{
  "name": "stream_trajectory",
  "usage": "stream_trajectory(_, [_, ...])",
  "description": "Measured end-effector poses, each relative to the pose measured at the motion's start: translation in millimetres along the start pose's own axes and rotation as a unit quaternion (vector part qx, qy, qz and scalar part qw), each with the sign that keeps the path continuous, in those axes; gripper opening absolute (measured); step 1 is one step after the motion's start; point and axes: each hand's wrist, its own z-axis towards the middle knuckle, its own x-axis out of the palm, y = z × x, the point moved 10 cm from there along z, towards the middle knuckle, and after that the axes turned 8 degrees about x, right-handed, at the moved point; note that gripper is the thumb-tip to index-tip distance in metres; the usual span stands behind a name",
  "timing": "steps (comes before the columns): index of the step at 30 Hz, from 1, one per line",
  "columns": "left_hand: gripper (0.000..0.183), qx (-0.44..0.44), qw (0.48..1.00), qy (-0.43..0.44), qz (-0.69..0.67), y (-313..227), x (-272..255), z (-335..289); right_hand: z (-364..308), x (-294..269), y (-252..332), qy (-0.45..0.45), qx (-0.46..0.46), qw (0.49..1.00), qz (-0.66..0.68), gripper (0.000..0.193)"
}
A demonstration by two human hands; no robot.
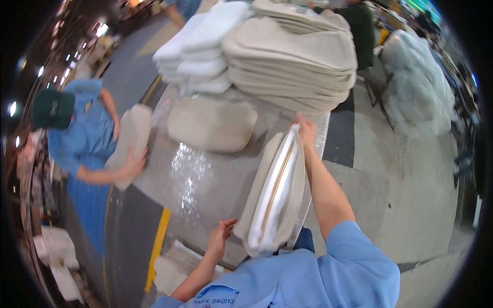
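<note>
In front of me a long beige cushion cover stands on edge, its opening gaping upward. White padding shows inside, with a tan strip running lengthwise between its halves. My right hand grips the far end of the cover, fingers closed around its corner. By the near left side my left hand is open, its fingers apart and close to the cover's edge; whether they touch it is hard to tell. Another beige cushion lies flat on the table beyond.
The plastic-covered table bears a tall stack of beige covers and a pile of white pads. At left a co-worker in blue handles a beige piece. Plastic-wrapped bundles stand right.
</note>
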Motion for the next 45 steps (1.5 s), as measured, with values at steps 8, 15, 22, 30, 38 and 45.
stream_trajectory(8, [0.06, 0.209, 0.931, -0.044, -0.294, -18, 20, -68, -32, 3, 39, -0.118, -0.007, 0.99, -0.077, 0.049])
stream_trajectory(15, [0.053, 0.216, 0.929, -0.089, -0.288, -25, -6, -99, -83, -23, 10, -0.06, 0.044, 0.997, -0.023, 0.045])
stream_trajectory(22, [0.049, 0.28, 0.917, -0.106, -0.262, -26, -5, -96, -88, -51, -13, 0.051, 0.12, 0.981, 0.141, 0.045])
stream_trajectory(30, [0.053, 0.277, 0.945, -0.123, -0.124, -13, -6, -107, -99, -37, -14, 0.105, 0.101, 0.986, 0.078, 0.036])
stream_trajectory(38, [0.053, 0.274, 0.954, -0.079, -0.089, 13, 10, -112, -110, -45, -5, 0.139, 0.083, 0.986, 0.043, 0.035])
stream_trajectory(45, [0.055, 0.285, 0.955, -0.08, -0.009, 8, -2, -112, -139, -49, 9, 0.158, 0.063, 0.985, 0.028, 0.053])
